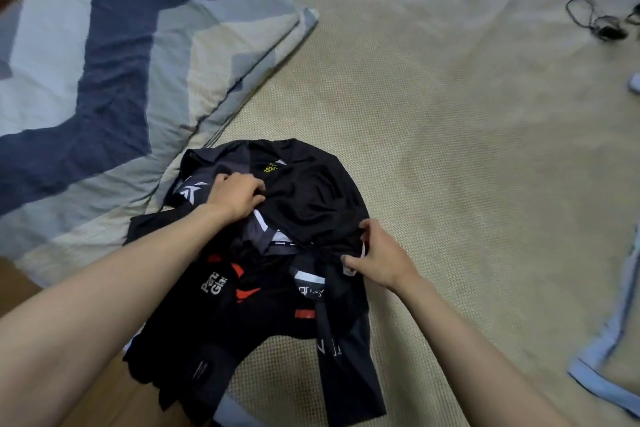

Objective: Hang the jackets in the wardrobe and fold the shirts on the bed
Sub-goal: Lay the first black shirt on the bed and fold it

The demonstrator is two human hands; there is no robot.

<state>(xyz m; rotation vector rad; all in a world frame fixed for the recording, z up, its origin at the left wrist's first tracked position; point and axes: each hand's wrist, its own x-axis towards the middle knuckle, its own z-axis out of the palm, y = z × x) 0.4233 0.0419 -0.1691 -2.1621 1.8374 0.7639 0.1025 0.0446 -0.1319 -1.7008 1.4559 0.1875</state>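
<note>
While the pile of black shirts (277, 270) lies on the bed (450, 149) directly ahead, left hand (239, 196) grips its far top layer; right hand (377, 260), nearer, pinches the right hem; hands apart.

A woven beige mat (450, 149) covers the bed beside a chevron-patterned quilt (104, 62).
</note>
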